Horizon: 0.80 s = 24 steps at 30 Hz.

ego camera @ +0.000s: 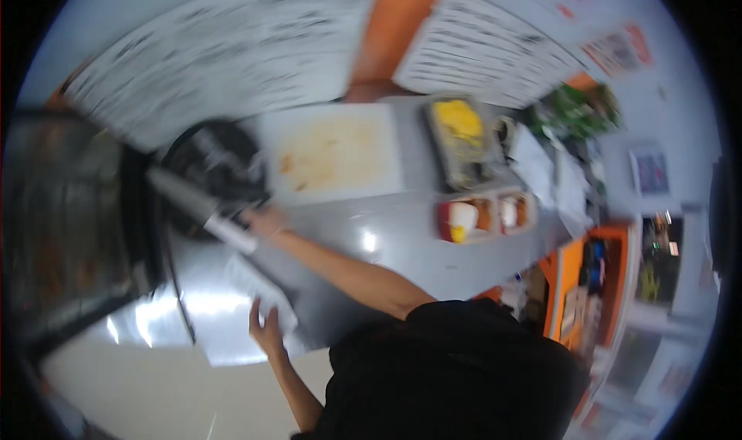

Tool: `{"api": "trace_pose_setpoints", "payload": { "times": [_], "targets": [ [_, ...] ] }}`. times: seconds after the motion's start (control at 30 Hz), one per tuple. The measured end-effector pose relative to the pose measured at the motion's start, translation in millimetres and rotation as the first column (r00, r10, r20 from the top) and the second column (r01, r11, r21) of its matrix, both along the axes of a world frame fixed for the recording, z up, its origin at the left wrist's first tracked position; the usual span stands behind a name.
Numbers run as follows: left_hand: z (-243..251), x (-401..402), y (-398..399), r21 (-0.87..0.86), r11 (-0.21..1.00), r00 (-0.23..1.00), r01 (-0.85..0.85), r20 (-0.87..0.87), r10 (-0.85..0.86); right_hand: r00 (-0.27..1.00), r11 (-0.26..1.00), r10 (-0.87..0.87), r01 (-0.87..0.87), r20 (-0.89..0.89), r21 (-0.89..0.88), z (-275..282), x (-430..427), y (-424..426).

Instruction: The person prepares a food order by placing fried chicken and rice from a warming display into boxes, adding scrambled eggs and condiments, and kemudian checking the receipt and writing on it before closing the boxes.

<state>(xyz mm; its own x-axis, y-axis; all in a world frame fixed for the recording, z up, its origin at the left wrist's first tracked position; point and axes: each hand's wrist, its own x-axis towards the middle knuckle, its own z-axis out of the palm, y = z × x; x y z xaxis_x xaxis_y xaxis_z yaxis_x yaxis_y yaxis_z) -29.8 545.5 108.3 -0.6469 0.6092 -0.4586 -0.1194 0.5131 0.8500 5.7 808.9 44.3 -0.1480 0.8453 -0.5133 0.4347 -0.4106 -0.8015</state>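
My right hand (268, 222) reaches across the steel counter to the edge of a round black container (174, 162) with dark and shiny things in it. Beside its fingers lies what looks like a broad knife, with a grey blade (182, 194) and a white handle (232, 235). Blur hides whether the fingers grip anything. Lower down, my left hand (268, 330) has thumb and finger apart at the side of a white paper sheet or bag (264, 289). A stained white cutting board (342, 150) lies right of the container.
Right of the board stands a metal tray (469, 176) with yellow food (458, 118). In front are two small food boxes (481, 222) (516, 213). White papers (533, 162) and a green plant (574, 112) are at the right. A dark glass-sided cabinet (75, 220) borders the left.
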Motion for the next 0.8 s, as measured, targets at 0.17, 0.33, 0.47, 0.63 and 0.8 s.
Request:
{"api": "trace_pose_setpoints", "payload": {
  "times": [0.17, 0.33, 0.47, 0.63, 0.8],
  "targets": [
    [44, 79, -26, 0.124, 0.992, 0.769, -0.015, 0.636, -0.067, 0.813, 0.723, 0.543, -0.58, 0.21, 0.376, 66, 107, -20],
    [81, 148, 23, 0.2, 0.945, 0.752, 0.26, 0.572, -0.328, 0.926, 0.92, 0.287, -0.338, 0.247, 0.2, 184, 277, -98],
    [82, 218, 51, 0.273, 0.811, 0.749, 0.518, 0.314, -0.584, 0.983, 0.983, 0.179, -0.178, 0.031, -0.054, 180, 336, -122],
    [102, 300, 68, 0.177, 0.804, 0.741, 0.567, 0.316, -0.592, 0.987, 0.962, 0.143, -0.121, -0.072, 0.246, 163, 430, -104],
    [72, 379, 62, 0.069, 0.554, 0.558, 0.83, -0.147, -0.817, 0.945, 0.856, 0.325, -0.271, -0.05, 0.44, 203, 539, -99]
  ]
}}
